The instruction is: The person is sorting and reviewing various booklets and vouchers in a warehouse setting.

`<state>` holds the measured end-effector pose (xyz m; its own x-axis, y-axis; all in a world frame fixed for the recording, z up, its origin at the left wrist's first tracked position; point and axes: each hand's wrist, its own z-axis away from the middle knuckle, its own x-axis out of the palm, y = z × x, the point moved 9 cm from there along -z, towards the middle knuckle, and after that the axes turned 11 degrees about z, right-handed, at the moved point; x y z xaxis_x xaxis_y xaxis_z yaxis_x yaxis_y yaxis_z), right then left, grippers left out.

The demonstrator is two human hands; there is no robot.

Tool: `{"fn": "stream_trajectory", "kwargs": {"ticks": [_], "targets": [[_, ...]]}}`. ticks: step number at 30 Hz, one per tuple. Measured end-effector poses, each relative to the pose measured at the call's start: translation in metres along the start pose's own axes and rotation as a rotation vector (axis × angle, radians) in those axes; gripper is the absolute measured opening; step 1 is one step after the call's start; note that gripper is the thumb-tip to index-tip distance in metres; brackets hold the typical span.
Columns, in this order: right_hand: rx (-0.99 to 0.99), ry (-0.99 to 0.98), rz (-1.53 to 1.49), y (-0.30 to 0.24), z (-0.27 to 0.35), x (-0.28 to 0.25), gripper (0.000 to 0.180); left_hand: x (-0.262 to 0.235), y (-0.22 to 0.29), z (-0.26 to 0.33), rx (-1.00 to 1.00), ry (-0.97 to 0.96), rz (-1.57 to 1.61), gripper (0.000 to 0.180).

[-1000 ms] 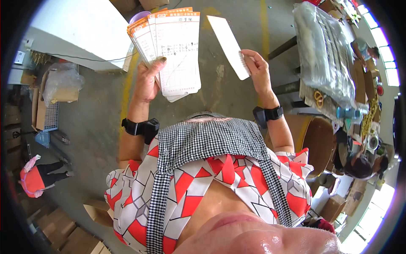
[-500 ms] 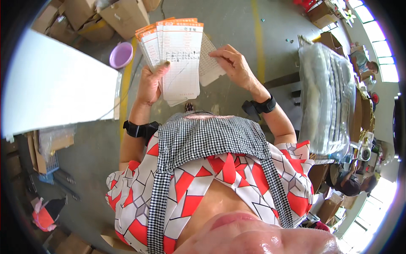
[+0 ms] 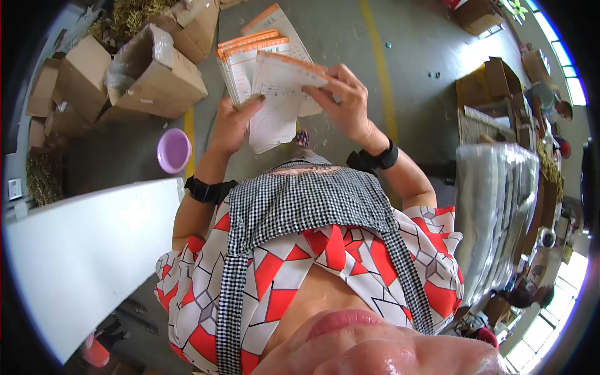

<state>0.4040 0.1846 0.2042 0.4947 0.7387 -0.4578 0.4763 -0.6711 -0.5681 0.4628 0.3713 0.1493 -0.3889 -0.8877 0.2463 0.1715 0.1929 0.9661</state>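
Note:
My left hand [image 3: 232,124] is closed around a stack of white paper forms [image 3: 240,70] with orange top bands, its thumb lying on the front. The front form [image 3: 275,106], with printed lines and some handwriting, swings out of line with the rest. Its upper right corner is between the thumb and fingers of my right hand [image 3: 347,103], and the sheet bows a little there. Behind the stack another form [image 3: 281,26] sticks out past the top edge, tilted. Black bands circle both wrists.
A purple basin [image 3: 174,151] stands on the floor at left, near a white tabletop [image 3: 94,237]. Beyond it are open cardboard boxes [image 3: 156,81]. At right lies a plastic-wrapped stack [image 3: 497,212]. Other people [image 3: 553,106] are farther off at the right.
My right hand has moved from a sheet behind the stack to the front form's corner, turning that form out. One form now stands above the stack. The surroundings have shifted as my view turned.

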Motion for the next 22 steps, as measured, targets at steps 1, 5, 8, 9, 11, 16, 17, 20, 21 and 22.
{"fn": "stream_trajectory", "kwargs": {"ticks": [1, 5, 8, 9, 11, 16, 17, 20, 21, 22], "targets": [[-0.052, 0.088, 0.010, 0.007, 0.014, -0.030, 0.015, 0.028, -0.009, 0.000, 0.012, 0.006, -0.020, 0.025], [-0.238, 0.168, 0.055, 0.027, 0.048, -0.109, 0.023, 0.102, -0.035, 0.000, 0.071, -0.003, -0.091, 0.023], [-0.395, 0.146, 0.114, 0.006, 0.064, -0.122, 0.031, 0.116, -0.030, 0.012, 0.159, 0.006, -0.064, 0.021], [-0.397, 0.142, 0.113, 0.001, 0.062, -0.113, 0.031, 0.105, -0.030, 0.015, 0.160, 0.010, -0.061, 0.021], [-0.423, 0.141, 0.120, -0.027, 0.046, -0.073, 0.028, 0.056, -0.012, 0.019, 0.188, 0.004, -0.029, 0.020], [-0.436, 0.200, 0.140, -0.142, -0.049, 0.125, 0.028, -0.175, 0.095, 0.010, 0.175, -0.048, -0.095, 0.021], [-0.449, 0.198, 0.149, -0.158, -0.060, 0.156, 0.028, -0.209, 0.106, 0.009, 0.172, -0.058, -0.113, 0.020], [-0.457, 0.172, 0.150, -0.180, -0.073, 0.206, 0.028, -0.260, 0.114, 0.011, 0.151, -0.022, -0.084, 0.023], [-0.448, 0.158, 0.144, -0.180, -0.073, 0.213, 0.028, -0.265, 0.111, 0.012, 0.127, -0.013, -0.064, 0.027], [-0.445, 0.164, 0.142, -0.183, -0.075, 0.218, 0.028, -0.270, 0.113, 0.011, 0.102, -0.010, -0.058, 0.031]]}}
